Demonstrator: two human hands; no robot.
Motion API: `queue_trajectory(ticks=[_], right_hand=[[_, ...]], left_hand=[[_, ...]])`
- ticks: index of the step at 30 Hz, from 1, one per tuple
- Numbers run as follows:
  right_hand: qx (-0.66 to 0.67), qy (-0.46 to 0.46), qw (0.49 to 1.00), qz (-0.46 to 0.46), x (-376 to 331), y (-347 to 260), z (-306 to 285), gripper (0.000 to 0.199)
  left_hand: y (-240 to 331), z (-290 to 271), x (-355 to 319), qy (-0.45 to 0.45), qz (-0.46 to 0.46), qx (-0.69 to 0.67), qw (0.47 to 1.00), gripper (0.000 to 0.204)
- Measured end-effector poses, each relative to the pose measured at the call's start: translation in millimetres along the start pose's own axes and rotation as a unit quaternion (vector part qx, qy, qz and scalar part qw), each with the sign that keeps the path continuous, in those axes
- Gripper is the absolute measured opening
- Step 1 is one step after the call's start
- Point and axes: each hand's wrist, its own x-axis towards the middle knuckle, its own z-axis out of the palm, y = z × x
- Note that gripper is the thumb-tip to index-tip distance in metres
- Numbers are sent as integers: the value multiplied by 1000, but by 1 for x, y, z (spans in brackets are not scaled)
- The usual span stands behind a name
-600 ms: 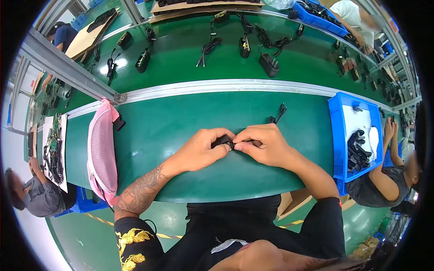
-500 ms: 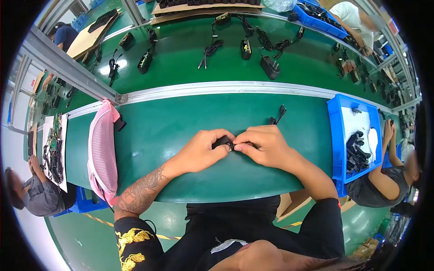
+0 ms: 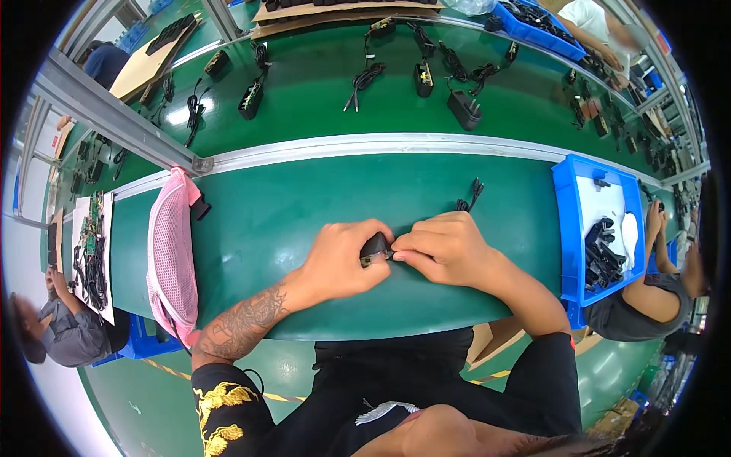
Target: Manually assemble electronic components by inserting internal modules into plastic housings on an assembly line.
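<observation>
My left hand (image 3: 346, 255) is closed round a small black power adapter housing (image 3: 374, 246), held just above the green table. A bit of its inside shows at the lower edge. The thumb and fingertips of my right hand (image 3: 442, 245) are pinched together against the housing's right side. Between them is a small dark piece, apparently the cord's end, mostly hidden. Just beyond the right hand a black cord (image 3: 474, 196) lies on the table; its run under the hand is covered.
A blue bin (image 3: 565, 228) with black parts stands right; a pink mesh bag (image 3: 173, 251) lies left. Past a metal rail (image 3: 381, 143) a green belt (image 3: 304, 107) carries open adapters (image 3: 424, 79), coiled cords and a closed adapter (image 3: 464, 110). Other people sit at both sides.
The housing has tilted in my left hand and now shows more of its lower edge. My right fingertips have shifted slightly toward it. Pieces on the belt have moved a little to the right.
</observation>
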Motion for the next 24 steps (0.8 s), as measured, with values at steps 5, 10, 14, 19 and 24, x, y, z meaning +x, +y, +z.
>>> queue_trajectory(ticks=[5, 10, 14, 19, 24], right_hand=[[-29, 6, 1000, -3, -1, 1, 9, 11], [-55, 39, 998, -9, 4, 0, 15, 12], [-90, 63, 994, -22, 5, -1, 19, 14], [-85, 67, 993, -37, 9, 0, 19, 14], [-3, 69, 998, -15, 14, 3, 22, 15]], left_hand=[[-3, 1, -4, 19, 24, 60, 998, 26], [-4, -3, -3, 28, 20, 83, 996, 25], [-9, -3, -4, 41, 29, 91, 995, 26], [-8, -14, -2, 14, 36, 66, 997, 24], [-10, -22, -2, -93, -136, -166, 972, 18]])
